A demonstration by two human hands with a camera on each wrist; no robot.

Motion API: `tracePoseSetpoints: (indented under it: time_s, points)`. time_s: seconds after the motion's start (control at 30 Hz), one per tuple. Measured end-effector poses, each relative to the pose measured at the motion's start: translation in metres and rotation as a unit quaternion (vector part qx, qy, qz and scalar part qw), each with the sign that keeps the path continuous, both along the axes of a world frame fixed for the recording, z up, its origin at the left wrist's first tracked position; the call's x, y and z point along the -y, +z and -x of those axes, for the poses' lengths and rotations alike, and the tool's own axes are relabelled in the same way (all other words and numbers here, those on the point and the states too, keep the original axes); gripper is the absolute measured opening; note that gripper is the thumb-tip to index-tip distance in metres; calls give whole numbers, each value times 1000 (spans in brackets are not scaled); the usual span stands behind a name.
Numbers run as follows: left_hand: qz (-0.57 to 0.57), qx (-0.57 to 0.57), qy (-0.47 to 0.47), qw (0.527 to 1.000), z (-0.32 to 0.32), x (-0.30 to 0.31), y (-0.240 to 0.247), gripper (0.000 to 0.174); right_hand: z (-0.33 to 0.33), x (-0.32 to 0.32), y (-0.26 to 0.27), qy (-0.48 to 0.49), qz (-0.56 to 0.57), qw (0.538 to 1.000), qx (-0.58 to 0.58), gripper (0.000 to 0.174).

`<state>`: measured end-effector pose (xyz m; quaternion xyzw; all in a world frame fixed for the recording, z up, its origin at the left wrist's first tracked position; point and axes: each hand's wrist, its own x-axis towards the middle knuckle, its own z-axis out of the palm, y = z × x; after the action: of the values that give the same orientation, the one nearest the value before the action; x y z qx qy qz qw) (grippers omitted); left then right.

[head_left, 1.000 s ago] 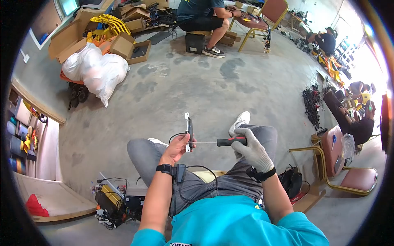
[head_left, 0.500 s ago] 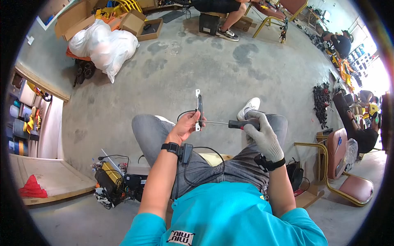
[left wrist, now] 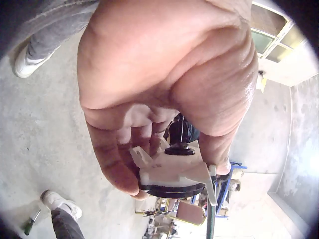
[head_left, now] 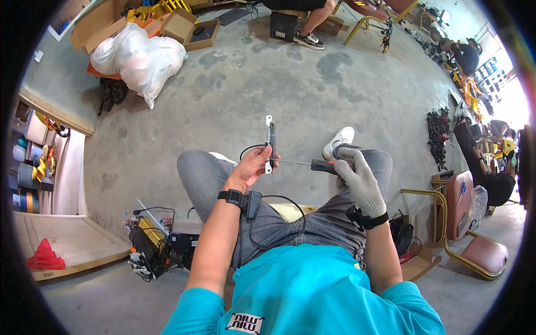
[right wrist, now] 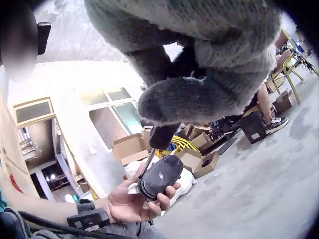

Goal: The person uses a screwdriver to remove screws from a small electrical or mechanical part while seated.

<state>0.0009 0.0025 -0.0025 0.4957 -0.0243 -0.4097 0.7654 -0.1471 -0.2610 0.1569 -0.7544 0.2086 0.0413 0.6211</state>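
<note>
My bare left hand (head_left: 252, 166) holds a black oval device (right wrist: 162, 178) with a white bracket (left wrist: 174, 167) on its back, fingers on one side and thumb on the other. A white tab of it sticks out above the hand, and a thin black cable loops off to the left. In a knitted grey-white glove, my right hand (head_left: 360, 181) grips a screwdriver (head_left: 322, 166) by its black and red handle. The metal shaft runs level to the left, its tip right at the device's lower part. The left fingers hide the exact spot where it ends.
White sacks (head_left: 137, 64) and open cardboard boxes lie at the far left. A folding chair (head_left: 460, 209) stands at the right, near a pile of black parts (head_left: 438, 137). Electronics and cables (head_left: 159, 243) sit beside my left hip. Another person sits ahead.
The head view has tilted, so the room and both hands appear shifted. Both hands keep their holds on the device and the screwdriver, whose tip stays at the device.
</note>
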Motion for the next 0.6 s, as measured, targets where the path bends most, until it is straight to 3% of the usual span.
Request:
tracePoseSetpoints:
  time_s: [0.07,0.23,0.43,0.6]
  points:
    - [-5,3,-2,1000,0,0,-1,50,0,-2,1,-12,-7,1000,-21,54]
    - [-7,5,8,1000,0,1,-1,52,3,-2,-15,6,17,997,82,53]
    - [-5,-5,5,1000,0,2,1,53,1,1,-9,-22,-27,999,-5,54]
    - [-1,-3,20,1000,1,3,3,53,4,-2,-13,2,-4,998,58,51]
